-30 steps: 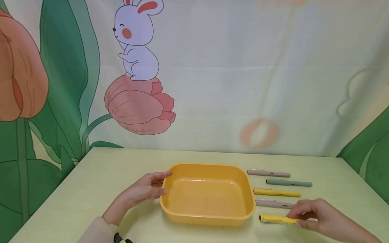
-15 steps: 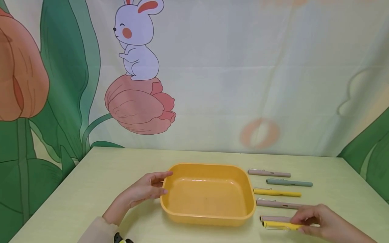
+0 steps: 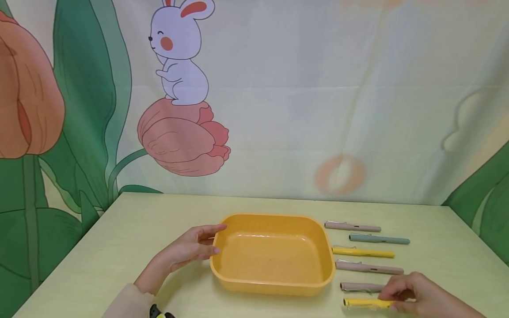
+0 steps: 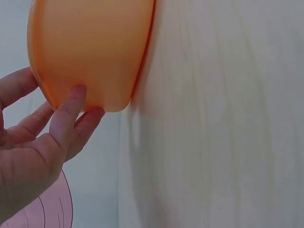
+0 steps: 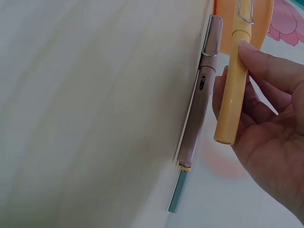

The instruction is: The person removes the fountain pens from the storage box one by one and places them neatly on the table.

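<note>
My left hand (image 3: 191,247) grips the left rim of a yellow-orange plastic tray (image 3: 274,282); in the left wrist view its fingers (image 4: 69,114) spread around the tray's end wall. At the front right, my right hand (image 3: 417,293) pinches a yellow pen (image 3: 363,303) with a metal clip. In the right wrist view, the thumb presses this yellow pen (image 5: 232,99) against the fingers, its plain end pointing down in that view. Just behind it lies a mauve pen (image 3: 359,287), its right end hidden by the hand.
Right of the tray, more pens lie in rough rows: mauve (image 3: 370,268), yellow (image 3: 363,252), green (image 3: 379,239) and another mauve pen (image 3: 353,226). A printed cloth (image 3: 278,110) with a rabbit and tulips hangs behind the pale table (image 3: 159,212).
My right hand has moved the yellow pen toward the table's front edge, away from the row. The mauve pen behind it has come into view. My left hand and the tray stay put.
</note>
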A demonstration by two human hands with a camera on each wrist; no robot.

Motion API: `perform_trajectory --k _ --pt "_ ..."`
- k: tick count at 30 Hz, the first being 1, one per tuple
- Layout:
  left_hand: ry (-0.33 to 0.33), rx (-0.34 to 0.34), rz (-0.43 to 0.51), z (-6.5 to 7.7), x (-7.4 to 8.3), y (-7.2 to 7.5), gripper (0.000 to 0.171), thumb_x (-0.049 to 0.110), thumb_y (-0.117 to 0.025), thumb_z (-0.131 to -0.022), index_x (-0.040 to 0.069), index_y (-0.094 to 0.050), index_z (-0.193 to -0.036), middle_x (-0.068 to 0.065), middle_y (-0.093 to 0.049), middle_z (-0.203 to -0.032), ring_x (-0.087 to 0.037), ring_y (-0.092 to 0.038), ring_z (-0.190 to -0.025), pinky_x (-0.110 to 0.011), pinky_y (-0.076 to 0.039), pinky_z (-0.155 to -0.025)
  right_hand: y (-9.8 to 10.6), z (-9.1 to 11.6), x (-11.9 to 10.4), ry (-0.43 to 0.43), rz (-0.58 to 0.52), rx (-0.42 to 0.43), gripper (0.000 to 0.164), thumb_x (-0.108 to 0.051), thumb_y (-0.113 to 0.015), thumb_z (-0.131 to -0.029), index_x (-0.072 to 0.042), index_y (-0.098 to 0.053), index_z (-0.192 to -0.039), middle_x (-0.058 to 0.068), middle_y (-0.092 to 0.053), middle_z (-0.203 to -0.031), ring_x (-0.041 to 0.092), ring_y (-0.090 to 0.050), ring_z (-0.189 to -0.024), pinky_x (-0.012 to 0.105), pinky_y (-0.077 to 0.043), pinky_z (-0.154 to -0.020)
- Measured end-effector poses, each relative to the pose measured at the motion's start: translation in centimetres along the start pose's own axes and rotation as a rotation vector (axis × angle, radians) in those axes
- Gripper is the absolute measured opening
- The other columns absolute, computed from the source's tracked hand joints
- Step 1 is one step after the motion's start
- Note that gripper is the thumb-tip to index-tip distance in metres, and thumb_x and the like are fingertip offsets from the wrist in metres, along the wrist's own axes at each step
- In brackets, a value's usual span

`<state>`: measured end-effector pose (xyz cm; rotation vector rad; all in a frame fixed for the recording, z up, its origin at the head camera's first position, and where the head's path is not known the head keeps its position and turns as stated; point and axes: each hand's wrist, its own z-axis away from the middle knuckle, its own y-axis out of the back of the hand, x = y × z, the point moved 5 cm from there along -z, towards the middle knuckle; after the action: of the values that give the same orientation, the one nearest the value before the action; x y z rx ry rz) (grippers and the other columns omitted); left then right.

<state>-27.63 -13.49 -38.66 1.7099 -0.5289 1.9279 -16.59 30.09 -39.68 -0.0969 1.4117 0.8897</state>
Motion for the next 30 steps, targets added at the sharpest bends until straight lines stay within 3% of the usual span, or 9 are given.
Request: perform_trajectory --k 12,30 --pt "0.002 0.003 -0.003 0.07 0.16 -0.1 0.063 -0.002 -0.06 -0.083 -0.007 -0.029 -0.138 -0.028 -0.036 -0.136 -0.036 -0.045 -0.119 -0.038 -0.047 -0.089 0.0 0.11 0.55 -0.132 0.026 0.039 0.015 -0.002 -0.061 -0.082 0.0 -0.069 -0.095 0.011 -0.059 -0.091 0.01 -0.051 -0.073 0.022 -0.046 -0.061" --pt "-0.001 -0.001 -0.003 0.03 0.1 -0.13 0.063 -0.002 -0.059 -0.084 -0.007 -0.028 -0.138 -0.029 -0.035 -0.136 -0.038 -0.044 -0.119 -0.037 -0.048 -0.087 -0.08 -0.05 0.55 -0.146 0.092 0.045 0.013 -0.002 -0.063 -0.08 -0.003 -0.07 -0.09 0.01 -0.06 -0.087 0.009 -0.05 -0.069 0.022 -0.043 -0.057"
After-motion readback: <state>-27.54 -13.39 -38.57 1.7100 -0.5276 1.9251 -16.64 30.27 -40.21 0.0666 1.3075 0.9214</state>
